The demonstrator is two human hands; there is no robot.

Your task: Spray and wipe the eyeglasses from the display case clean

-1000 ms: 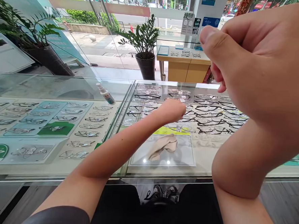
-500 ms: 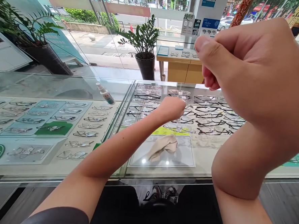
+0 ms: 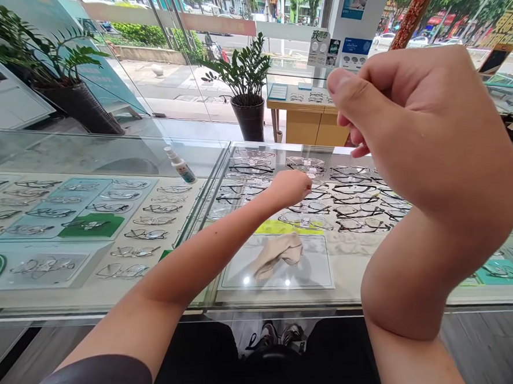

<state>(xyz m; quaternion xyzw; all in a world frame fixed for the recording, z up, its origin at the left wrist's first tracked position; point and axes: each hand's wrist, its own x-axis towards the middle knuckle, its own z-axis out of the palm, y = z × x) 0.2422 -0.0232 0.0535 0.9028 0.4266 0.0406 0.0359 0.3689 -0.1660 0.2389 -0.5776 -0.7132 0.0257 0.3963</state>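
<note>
My left hand [image 3: 289,188] is closed in a fist above the glass display counter [image 3: 271,296], over rows of eyeglasses [image 3: 359,210]. Its palm side is turned away, so anything inside is hidden. My right hand [image 3: 434,122] is raised close to the camera, wrist sharply bent. Its fingers are curled and the thumb lies against them; nothing sticks out, and the inside of the grip cannot be seen. On the counter top, nearer me than my left fist, a crumpled beige cleaning cloth [image 3: 281,254] lies over a white rectangular mat [image 3: 321,271].
A white spray bottle [image 3: 180,165] is on the left part of the counter. More eyeglasses [image 3: 152,235] lie beneath the glass there. Beyond the counter are a potted plant [image 3: 247,113], a yellow wooden cabinet [image 3: 304,125] and a large window. My shoes [image 3: 269,335] show below.
The view has tilted up slightly, so the counter sits a little lower in the picture. My right hand has shifted slightly left and down; both hands stay closed.
</note>
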